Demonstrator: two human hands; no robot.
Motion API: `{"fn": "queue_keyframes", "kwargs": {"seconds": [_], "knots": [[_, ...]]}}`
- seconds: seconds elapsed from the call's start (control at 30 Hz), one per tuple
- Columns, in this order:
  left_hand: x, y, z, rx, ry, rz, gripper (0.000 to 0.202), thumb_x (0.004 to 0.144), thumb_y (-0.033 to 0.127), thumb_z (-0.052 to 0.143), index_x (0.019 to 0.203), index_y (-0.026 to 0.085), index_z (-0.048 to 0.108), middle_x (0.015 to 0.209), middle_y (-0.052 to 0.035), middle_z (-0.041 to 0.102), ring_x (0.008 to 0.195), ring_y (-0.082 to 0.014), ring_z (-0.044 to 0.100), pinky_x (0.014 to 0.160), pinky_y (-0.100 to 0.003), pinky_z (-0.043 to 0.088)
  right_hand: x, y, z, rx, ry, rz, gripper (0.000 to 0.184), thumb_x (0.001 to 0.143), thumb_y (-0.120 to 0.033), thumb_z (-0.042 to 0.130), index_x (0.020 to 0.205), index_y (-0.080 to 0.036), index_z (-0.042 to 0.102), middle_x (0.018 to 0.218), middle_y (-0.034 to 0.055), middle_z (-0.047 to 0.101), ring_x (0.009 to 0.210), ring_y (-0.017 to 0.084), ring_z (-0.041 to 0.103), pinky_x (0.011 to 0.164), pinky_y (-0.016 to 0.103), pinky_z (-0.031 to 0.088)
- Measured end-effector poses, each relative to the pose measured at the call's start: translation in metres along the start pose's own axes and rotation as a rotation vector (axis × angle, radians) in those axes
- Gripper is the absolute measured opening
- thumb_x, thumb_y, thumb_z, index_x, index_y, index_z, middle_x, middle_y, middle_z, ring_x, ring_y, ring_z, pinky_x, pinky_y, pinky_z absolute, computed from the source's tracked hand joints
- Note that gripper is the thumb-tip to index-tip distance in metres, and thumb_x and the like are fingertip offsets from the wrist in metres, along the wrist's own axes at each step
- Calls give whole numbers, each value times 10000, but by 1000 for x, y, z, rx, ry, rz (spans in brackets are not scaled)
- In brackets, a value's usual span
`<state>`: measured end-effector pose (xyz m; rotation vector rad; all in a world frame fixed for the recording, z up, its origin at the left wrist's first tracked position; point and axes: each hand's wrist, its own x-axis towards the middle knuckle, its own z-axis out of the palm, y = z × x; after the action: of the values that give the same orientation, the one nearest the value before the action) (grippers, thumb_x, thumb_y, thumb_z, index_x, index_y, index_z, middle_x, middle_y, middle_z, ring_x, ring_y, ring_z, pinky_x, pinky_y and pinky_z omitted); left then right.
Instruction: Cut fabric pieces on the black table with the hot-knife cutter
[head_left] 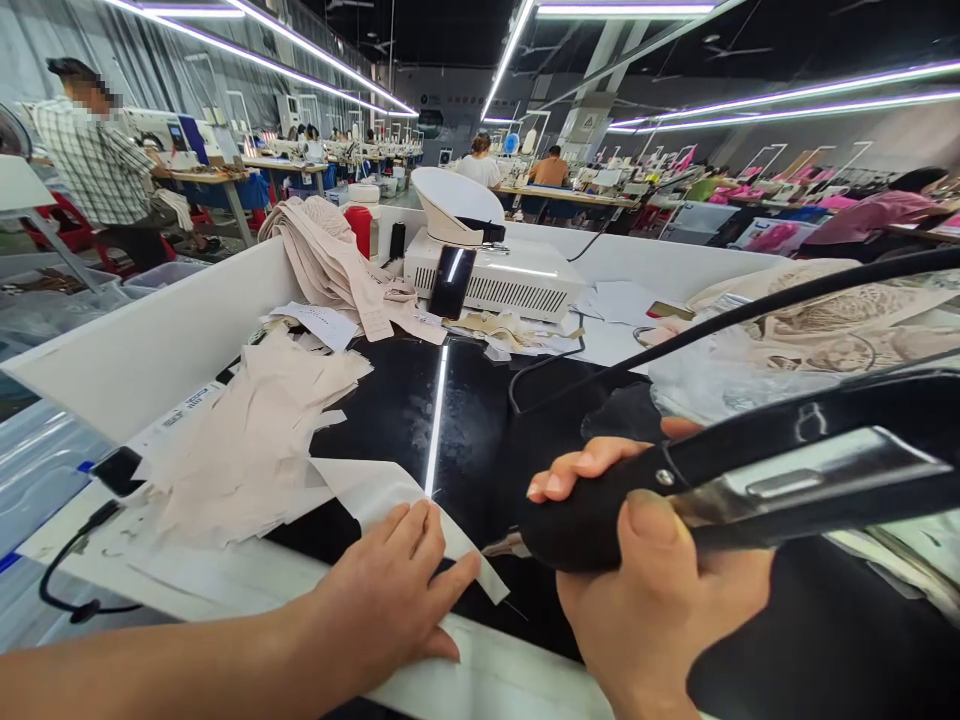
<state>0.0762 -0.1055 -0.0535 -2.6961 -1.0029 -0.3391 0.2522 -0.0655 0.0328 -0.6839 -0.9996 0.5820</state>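
Note:
My right hand (660,600) is wrapped around a black corded hand tool (750,480) with a silver plate on its side. The tool looks like an electric cutter, and its narrow metal tip (506,546) points left, touching or just beside a pale fabric strip (367,487). The strip lies slantwise on the shiny black tabletop (390,400). Across its middle rests my left hand (397,590), fingers laid on the fabric and thumb apart. To the left of that hand, a loose heap of thin beige fabric pieces (247,440) spreads over the table edge.
A white box with vents (495,275) stands at the back, with a phone (452,283) leaning on it. Folded beige fabric (322,250) and a red thread cone (360,230) are beside it. A black cable (787,290) arches over lace pieces (840,310) at right.

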Motion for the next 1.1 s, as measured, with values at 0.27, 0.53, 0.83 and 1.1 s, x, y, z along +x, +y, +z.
{"fn": "queue_keyframes", "kwargs": {"seconds": [0.27, 0.53, 0.83, 1.1], "knots": [[1, -1, -1, -52, 10, -6, 904, 877, 787, 855, 1507, 182, 624, 1444, -287, 735, 1343, -408, 742, 1074, -474, 640, 1, 12, 7, 3, -30, 39, 448, 878, -433, 921, 1205, -293, 648, 797, -60, 703, 555, 184, 662, 553, 358, 615], [-1, -1, 5, -119, 12, -8, 852, 930, 764, 823, 1536, 205, 610, 1489, -274, 710, 1386, -416, 710, 1108, -515, 619, 1, 13, 9, -12, -59, 57, 370, 933, -366, 867, 1213, -294, 634, 814, -64, 685, 565, 179, 672, 568, 358, 629], [-1, -5, 0, -109, 131, 3, 848, 858, 771, 883, 1436, 200, 638, 1411, -252, 753, 1299, -389, 768, 1066, -478, 656, 5, 20, 17, 58, -96, 68, 380, 924, -335, 888, 1220, -285, 656, 825, -60, 727, 577, 166, 698, 562, 327, 646], [-2, -8, 2, -137, 139, 17, 815, 877, 751, 884, 1424, 198, 639, 1411, -248, 742, 1297, -388, 760, 1083, -491, 645, 8, 25, 23, 100, -94, 54, 380, 909, -341, 891, 1202, -287, 655, 820, -68, 730, 572, 159, 694, 556, 312, 632]]}}
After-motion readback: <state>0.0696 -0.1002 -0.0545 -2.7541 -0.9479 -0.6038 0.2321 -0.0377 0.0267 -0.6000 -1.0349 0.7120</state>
